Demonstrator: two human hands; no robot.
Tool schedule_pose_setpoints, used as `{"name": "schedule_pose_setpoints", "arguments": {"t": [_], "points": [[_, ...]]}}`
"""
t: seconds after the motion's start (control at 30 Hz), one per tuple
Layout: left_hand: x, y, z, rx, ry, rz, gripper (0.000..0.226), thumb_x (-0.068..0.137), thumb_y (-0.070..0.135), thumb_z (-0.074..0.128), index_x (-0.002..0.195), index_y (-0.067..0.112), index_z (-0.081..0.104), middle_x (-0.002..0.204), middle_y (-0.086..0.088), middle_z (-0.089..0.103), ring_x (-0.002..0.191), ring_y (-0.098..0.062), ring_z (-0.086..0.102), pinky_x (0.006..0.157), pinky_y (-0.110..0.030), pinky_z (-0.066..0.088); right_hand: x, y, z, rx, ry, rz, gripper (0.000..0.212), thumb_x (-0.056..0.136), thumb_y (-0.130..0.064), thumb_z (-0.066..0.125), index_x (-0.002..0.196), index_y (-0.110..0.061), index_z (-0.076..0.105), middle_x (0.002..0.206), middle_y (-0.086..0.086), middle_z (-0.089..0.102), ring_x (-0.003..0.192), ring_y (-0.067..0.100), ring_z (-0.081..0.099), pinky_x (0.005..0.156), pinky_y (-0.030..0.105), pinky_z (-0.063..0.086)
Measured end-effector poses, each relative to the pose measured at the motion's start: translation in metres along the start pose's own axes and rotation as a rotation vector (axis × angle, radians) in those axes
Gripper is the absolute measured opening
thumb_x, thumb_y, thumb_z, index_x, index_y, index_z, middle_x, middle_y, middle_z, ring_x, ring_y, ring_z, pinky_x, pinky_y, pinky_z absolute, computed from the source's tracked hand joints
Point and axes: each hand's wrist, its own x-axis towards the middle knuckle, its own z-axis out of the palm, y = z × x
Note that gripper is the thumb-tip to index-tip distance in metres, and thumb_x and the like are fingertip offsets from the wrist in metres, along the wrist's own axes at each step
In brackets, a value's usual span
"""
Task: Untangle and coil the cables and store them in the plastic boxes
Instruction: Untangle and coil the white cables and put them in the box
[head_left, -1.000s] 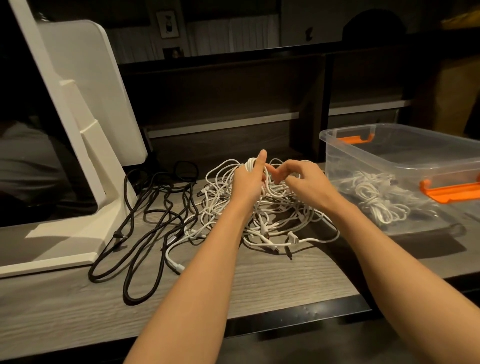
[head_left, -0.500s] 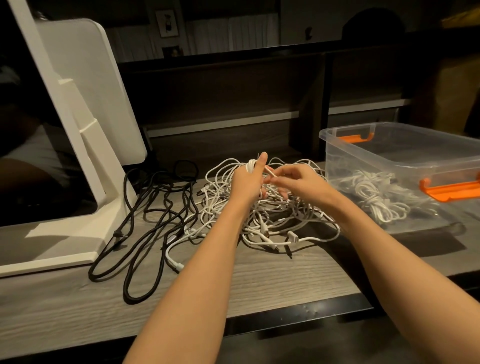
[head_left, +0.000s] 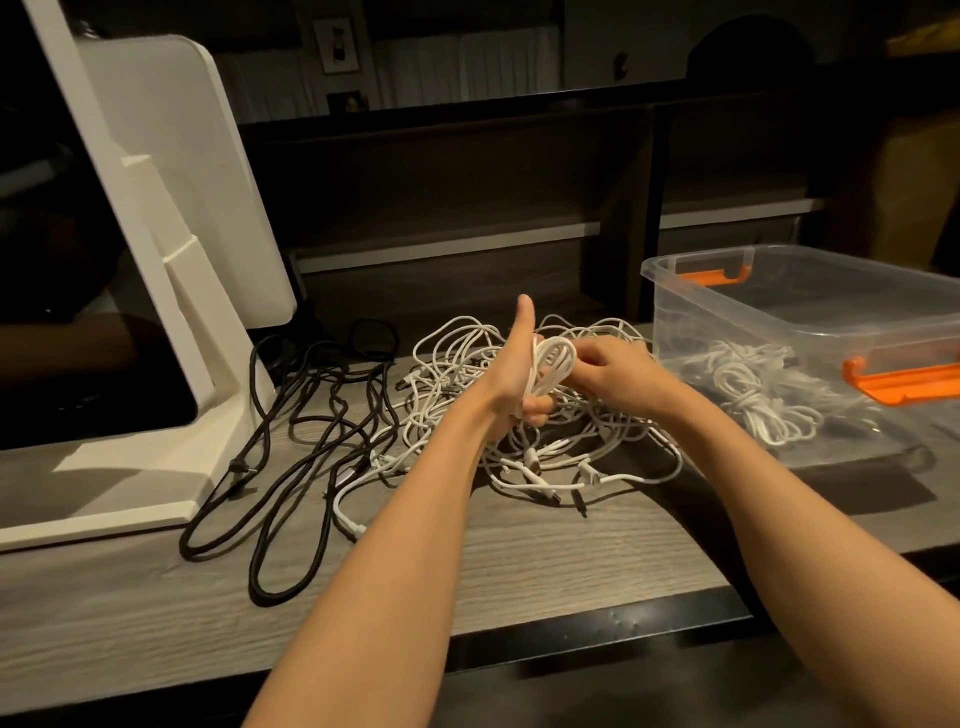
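Above the white tangle (head_left: 545, 441) at table (head_left: 519, 571) centre, left hand (head_left: 511, 374) fingers curl around a white coil (head_left: 553, 364) as a winding form; right hand (head_left: 608, 371) fingers pinch it at 3 o'clock, feeding loops. Plastic box (head_left: 810, 322) waits at 3 o'clock.

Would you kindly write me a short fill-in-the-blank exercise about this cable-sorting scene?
1. The left hand holds a small coil of ____ cable.
2. The clear plastic box has ____ handles.
3. The loose cables lying beside the white stand are ____.
4. The right hand touches the coil from the side nearer the ____.

Missing words: white; orange; black; box
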Motion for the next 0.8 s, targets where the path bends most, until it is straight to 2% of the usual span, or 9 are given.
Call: {"name": "schedule_pose_setpoints", "arguments": {"t": [0.03,0.1,0.17,0.27,0.33,0.4,0.5,0.67,0.8], "points": [[0.000,0.000,0.001,0.013,0.022,0.002,0.068,0.098,0.064,0.011,0.094,0.009,0.051,0.059,0.001,0.044,0.035,-0.005,0.028,0.036,-0.016,0.022,-0.001,-0.002,-0.001,-0.039,-0.025,0.002,0.030,0.098,-0.036,0.047,0.071,-0.031,0.061,0.064,-0.004,0.055,0.062,0.005,0.047,0.083,0.038,0.027],[0.003,-0.001,0.003,-0.012,0.095,0.005,0.050,0.105,0.047,0.016,0.090,0.008,0.045,0.056,0.001,0.045,0.034,-0.005,0.029,0.036,-0.017,0.022,-0.001,-0.003,0.000,-0.103,-0.063,0.015,0.030,0.097,-0.029,0.050,0.076,-0.013,0.064,0.063,-0.004,0.052,0.059,0.004,0.046,0.082,0.034,0.025],[0.010,-0.002,0.003,-0.099,0.220,0.015,0.033,0.104,0.030,0.018,0.097,0.006,0.040,0.056,-0.002,0.048,0.032,-0.006,0.030,0.034,-0.017,0.024,-0.003,-0.004,0.000,-0.063,-0.087,0.014,0.032,0.096,-0.024,0.052,0.076,-0.002,0.063,0.063,-0.011,0.052,0.056,-0.002,0.049,0.075,0.030,0.027],[0.021,-0.006,-0.005,-0.168,0.447,0.008,0.040,0.100,0.024,0.021,0.124,-0.002,0.039,0.088,-0.018,0.055,0.033,-0.008,0.035,0.034,-0.017,0.028,-0.005,-0.007,-0.003,0.035,-0.063,-0.018,0.036,0.094,-0.019,0.055,0.061,-0.007,0.054,0.057,-0.032,0.053,0.060,-0.011,0.057,0.073,0.026,0.035],[0.024,-0.007,-0.007,-0.129,0.541,0.004,0.042,0.101,0.026,0.023,0.132,0.001,0.038,0.100,-0.019,0.058,0.036,-0.010,0.037,0.034,-0.018,0.030,-0.007,-0.012,-0.003,0.086,-0.044,-0.057,0.038,0.093,-0.018,0.059,0.057,-0.009,0.051,0.047,-0.022,0.050,0.055,-0.005,0.056,0.064,0.018,0.042],[0.023,-0.008,-0.007,-0.054,0.621,0.033,0.035,0.105,0.032,0.024,0.124,0.007,0.041,0.093,-0.013,0.056,0.042,-0.010,0.039,0.035,-0.020,0.031,-0.009,-0.020,-0.001,0.139,-0.010,-0.125,0.041,0.093,-0.019,0.059,0.054,-0.014,0.046,0.049,-0.011,0.042,0.048,0.001,0.043,0.054,0.011,0.036],[0.024,-0.013,-0.013,0.103,0.717,0.115,0.021,0.103,0.033,0.036,0.095,0.017,0.046,0.082,-0.007,0.053,0.053,-0.015,0.046,0.044,-0.026,0.035,-0.010,-0.026,0.002,0.280,0.063,-0.183,0.037,0.093,-0.020,0.049,0.056,-0.016,0.046,0.057,0.000,0.041,0.055,0.006,0.038,0.055,0.017,0.032],[0.020,-0.014,-0.010,0.392,0.630,0.215,0.021,0.093,0.024,0.060,0.074,0.015,0.058,0.069,0.000,0.057,0.064,-0.019,0.054,0.059,-0.032,0.043,-0.006,-0.023,0.005,0.285,0.140,-0.190,0.030,0.099,-0.015,0.044,0.072,-0.016,0.055,0.069,-0.003,0.050,0.064,0.006,0.046,0.062,0.019,0.037],[0.014,-0.007,-0.001,0.422,0.493,0.263,0.030,0.103,0.033,0.043,0.089,0.014,0.061,0.066,0.002,0.051,0.057,-0.012,0.048,0.053,-0.027,0.040,0.002,-0.008,0.005,0.211,0.278,-0.113,0.016,0.096,-0.022,0.054,0.092,-0.011,0.065,0.076,0.000,0.059,0.065,0.004,0.051,0.061,0.017,0.040]]}}
